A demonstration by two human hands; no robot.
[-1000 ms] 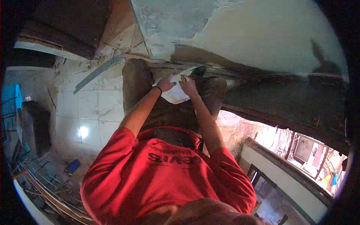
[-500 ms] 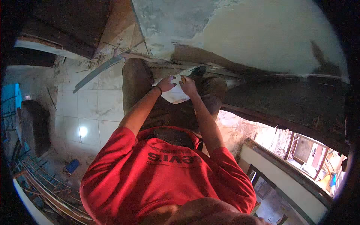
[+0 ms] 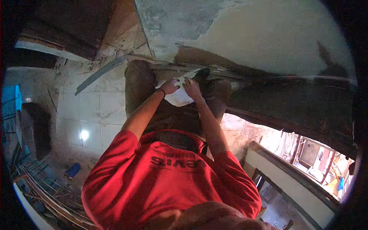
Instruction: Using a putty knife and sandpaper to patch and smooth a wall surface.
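Between my bent knees, both hands are close together over the pale floor. My left hand (image 3: 170,86) is on the left, a dark band at its wrist. Its fingers are curled with thumb and fingertips apart, and no object shows in it. Just to its right, my right hand (image 3: 192,88) has its fingers closed round a thin, straight tool (image 3: 180,72). The slim shaft points away toward the foot of the wall; its grip is mostly hidden by my fingers, so its exact kind is unclear. My dark shoe (image 3: 201,73) is beyond the right hand.
A grey strip (image 3: 100,75) lies aslant on the floor tiles (image 3: 90,105) at left. The patchy wall (image 3: 268,34) rises ahead, with a dark slab (image 3: 291,103) to the right. A blue cylindrical object (image 3: 73,170) and piled strips (image 3: 53,199) lie at lower left.
My right hand has turned very slightly round the tool, and the yellowish part seen at its grip before is less visible. The left hand stays nearly still.
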